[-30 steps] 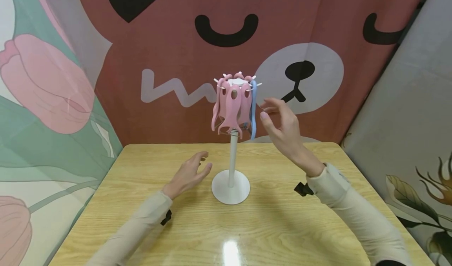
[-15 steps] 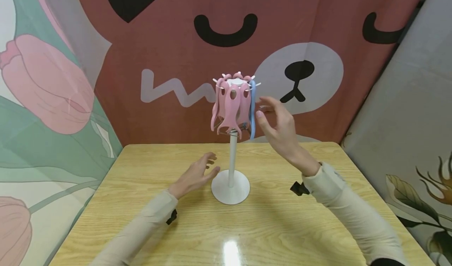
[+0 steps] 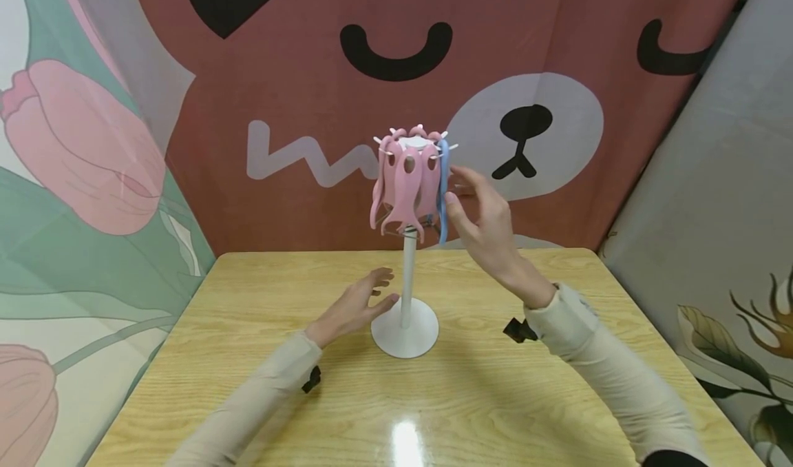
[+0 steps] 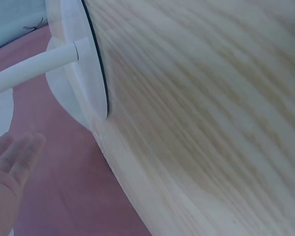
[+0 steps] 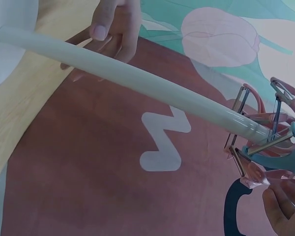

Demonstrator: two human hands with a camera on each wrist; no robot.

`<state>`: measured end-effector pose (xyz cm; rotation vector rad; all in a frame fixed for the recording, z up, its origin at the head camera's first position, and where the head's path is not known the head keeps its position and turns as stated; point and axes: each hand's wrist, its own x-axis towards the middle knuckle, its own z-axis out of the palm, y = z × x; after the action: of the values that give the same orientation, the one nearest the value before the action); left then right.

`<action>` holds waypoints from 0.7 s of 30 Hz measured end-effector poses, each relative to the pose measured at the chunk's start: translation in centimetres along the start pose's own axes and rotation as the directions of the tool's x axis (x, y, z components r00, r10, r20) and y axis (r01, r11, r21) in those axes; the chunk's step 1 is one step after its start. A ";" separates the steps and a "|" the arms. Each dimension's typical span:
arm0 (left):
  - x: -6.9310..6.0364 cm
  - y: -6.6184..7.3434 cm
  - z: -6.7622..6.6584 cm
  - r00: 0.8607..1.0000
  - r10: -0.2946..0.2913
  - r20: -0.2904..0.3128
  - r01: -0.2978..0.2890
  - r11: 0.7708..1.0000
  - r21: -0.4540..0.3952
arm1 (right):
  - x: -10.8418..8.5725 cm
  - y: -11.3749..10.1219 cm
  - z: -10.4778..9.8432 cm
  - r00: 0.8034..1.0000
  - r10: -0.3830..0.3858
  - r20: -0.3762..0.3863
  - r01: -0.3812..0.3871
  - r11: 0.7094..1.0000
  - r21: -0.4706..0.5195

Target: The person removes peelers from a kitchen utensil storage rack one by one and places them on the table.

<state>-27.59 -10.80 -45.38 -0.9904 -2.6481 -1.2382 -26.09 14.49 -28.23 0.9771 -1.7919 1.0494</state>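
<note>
Nearer the white stand (image 3: pixel 408 274) than a second ago are the left hand (image 3: pixel 354 303) and right hand (image 3: pixel 487 227). From my remote post I see the left hand empty, thumb and fingers apart, near the stand; pink peelers (image 3: pixel 405 184) hang around its top, a blue peeler (image 3: pixel 443 198) at their right; just beside that, the right hand, whose grip I cannot tell.

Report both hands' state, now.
Left hand: open, beside the slim white pole, holding nothing.
Right hand: open, fingertips at the blue Y-shaped peeler; contact cannot be told.
</note>
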 end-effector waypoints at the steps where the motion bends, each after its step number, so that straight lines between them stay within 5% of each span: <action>1: 0.1 0.0 0.1 1.000 0.006 0.003 -0.006 1.000 -0.002 | 0.0 0.0 0.0 1.000 -0.001 0.002 0.001 1.000 -0.004; 21: 0.9 0.3 1.4 0.998 0.068 0.011 -0.067 0.996 -0.058 | 0.5 -0.6 0.3 1.000 -0.025 0.017 0.025 1.000 0.016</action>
<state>-27.84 -9.26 -45.86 -1.0903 -2.5784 -1.3048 -25.81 13.90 -27.70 1.0186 -1.7830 1.0443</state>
